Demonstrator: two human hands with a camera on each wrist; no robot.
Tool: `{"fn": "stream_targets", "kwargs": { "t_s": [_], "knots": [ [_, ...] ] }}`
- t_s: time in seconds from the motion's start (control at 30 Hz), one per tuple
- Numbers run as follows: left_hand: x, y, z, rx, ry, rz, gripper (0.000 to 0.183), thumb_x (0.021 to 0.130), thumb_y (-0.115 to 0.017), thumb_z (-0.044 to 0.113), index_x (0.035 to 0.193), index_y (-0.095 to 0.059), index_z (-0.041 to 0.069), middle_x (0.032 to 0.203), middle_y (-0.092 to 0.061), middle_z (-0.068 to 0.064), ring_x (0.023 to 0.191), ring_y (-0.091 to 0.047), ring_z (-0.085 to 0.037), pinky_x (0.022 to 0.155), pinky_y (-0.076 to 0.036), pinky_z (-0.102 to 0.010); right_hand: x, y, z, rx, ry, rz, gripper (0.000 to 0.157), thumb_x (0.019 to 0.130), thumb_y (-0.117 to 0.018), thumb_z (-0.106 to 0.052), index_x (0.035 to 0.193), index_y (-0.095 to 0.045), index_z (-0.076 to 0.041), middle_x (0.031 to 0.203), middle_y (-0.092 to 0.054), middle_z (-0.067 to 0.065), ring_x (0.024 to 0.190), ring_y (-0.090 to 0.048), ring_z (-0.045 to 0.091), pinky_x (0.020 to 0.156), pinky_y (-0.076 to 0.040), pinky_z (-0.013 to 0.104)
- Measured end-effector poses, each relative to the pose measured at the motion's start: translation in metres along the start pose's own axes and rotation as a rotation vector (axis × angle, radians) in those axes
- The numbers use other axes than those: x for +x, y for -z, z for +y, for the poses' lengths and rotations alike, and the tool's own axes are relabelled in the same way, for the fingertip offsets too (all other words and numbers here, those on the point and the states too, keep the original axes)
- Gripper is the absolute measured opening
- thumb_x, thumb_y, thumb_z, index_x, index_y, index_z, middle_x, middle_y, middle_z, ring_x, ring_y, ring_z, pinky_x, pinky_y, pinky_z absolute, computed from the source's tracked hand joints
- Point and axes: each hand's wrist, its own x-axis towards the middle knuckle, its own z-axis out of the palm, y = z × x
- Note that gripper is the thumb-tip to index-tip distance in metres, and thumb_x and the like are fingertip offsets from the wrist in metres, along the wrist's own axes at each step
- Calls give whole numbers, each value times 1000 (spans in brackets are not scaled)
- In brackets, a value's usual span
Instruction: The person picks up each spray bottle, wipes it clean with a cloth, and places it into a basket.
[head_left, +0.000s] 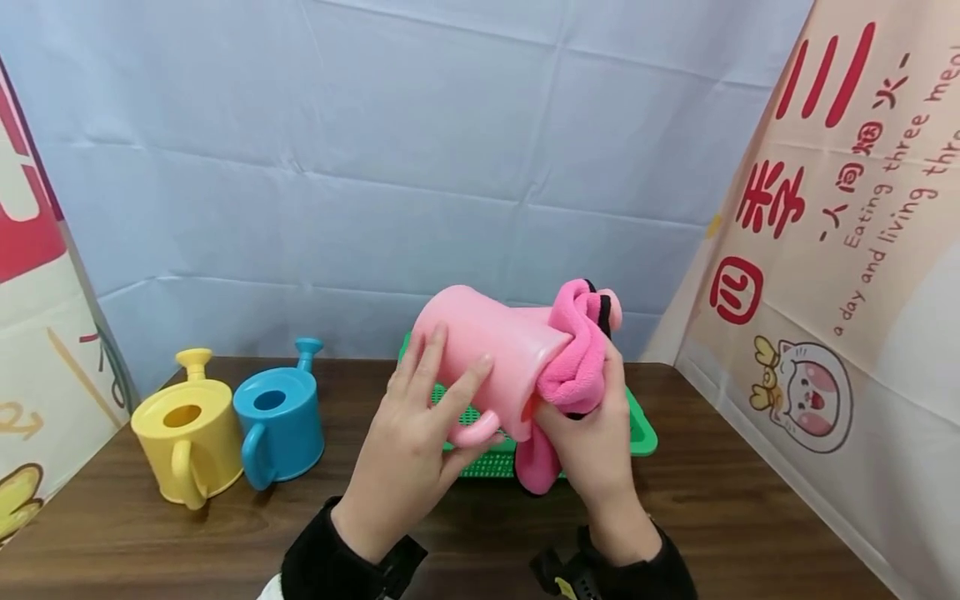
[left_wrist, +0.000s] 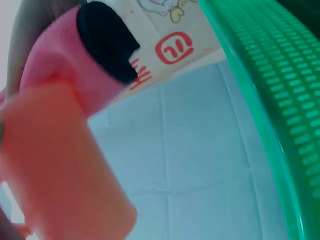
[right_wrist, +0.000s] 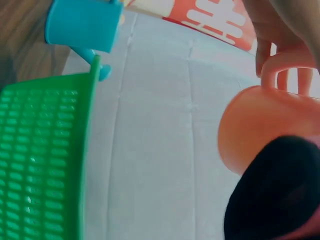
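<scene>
A pink watering can (head_left: 487, 342) is held tilted on its side in the air, its mouth turned to the right. My left hand (head_left: 412, 442) grips it, fingers spread along the wall and thumb by the handle (head_left: 477, 432). My right hand (head_left: 592, 450) holds a bunched pink cloth (head_left: 577, 358) with black edging against the can's rim; the thumb reaches in at the mouth. In the left wrist view the cloth (left_wrist: 65, 55) overlaps the can's end. Black edging (right_wrist: 270, 195) hides part of the can (right_wrist: 270, 120) in the right wrist view.
Behind and below the hands, a green perforated basket (head_left: 642, 429) rests on the dark wooden table (head_left: 750, 500). To the left stand a yellow watering can (head_left: 217, 425) and a blue one (head_left: 296, 425). Printed cloth sheets (head_left: 420, 167) hang around the table.
</scene>
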Motion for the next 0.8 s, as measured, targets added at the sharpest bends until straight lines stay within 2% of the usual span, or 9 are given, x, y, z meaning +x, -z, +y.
{"fn": "stream_targets", "kwargs": {
  "t_s": [0.07,0.27,0.3,0.37,0.47,0.53,0.57,0.63,0.8],
  "knots": [
    [1,-2,0,6,17,15,58,77,-56,42,125,-43,14,135,-22,-18,123,-14,-35,87,-33,-47,-1,0,4,34,11,-10,69,70,-63,5,127,-30,-13,118,-40,5,107,-39,22,75,-45,30],
    [-1,-2,-3,-175,185,49,60,75,-62,30,127,-38,12,131,-34,-7,121,-28,-20,86,-35,-36,-5,1,11,262,40,45,11,83,-46,4,93,-42,3,89,-46,14,84,-49,23,68,-46,25],
    [-1,-2,-3,-203,208,59,61,74,-63,28,128,-38,12,130,-35,-6,119,-31,-17,86,-36,-34,-5,0,10,258,65,57,10,83,-44,4,93,-42,4,90,-45,14,84,-49,23,68,-46,25],
    [-2,-1,-3,-247,242,74,61,74,-64,24,128,-37,12,128,-39,-2,116,-36,-13,84,-38,-29,-3,0,8,122,142,95,21,83,-47,1,104,-44,5,103,-44,13,95,-46,22,73,-45,25],
    [-3,0,0,-267,270,91,59,74,-64,22,127,-39,13,123,-45,0,109,-44,-12,79,-40,-26,3,2,2,-189,275,187,35,81,-53,-5,114,-46,4,116,-39,16,107,-36,24,80,-41,27],
    [-3,-1,2,-286,275,109,58,74,-64,21,127,-40,12,120,-48,0,106,-46,-12,79,-41,-25,5,2,1,-359,322,224,40,78,-58,-8,115,-48,2,120,-38,18,112,-32,26,83,-39,30],
    [-3,-2,2,-293,270,122,58,74,-64,20,126,-41,12,119,-49,0,105,-47,-11,79,-41,-25,6,2,0,-392,330,215,40,77,-59,-8,115,-49,3,119,-39,19,112,-34,26,83,-39,30],
    [-3,-4,3,-282,241,143,58,73,-64,21,126,-41,10,120,-48,-1,108,-45,-12,80,-40,-25,6,5,2,-356,289,146,42,76,-60,-3,116,-49,1,118,-42,15,109,-38,25,82,-40,28],
    [-3,-2,0,-260,170,190,56,74,-63,24,124,-43,7,118,-49,-2,107,-46,-12,81,-39,-24,7,17,7,-49,58,-68,53,75,-54,7,124,-39,-8,118,-42,7,100,-43,23,73,-45,24]
  ]
}}
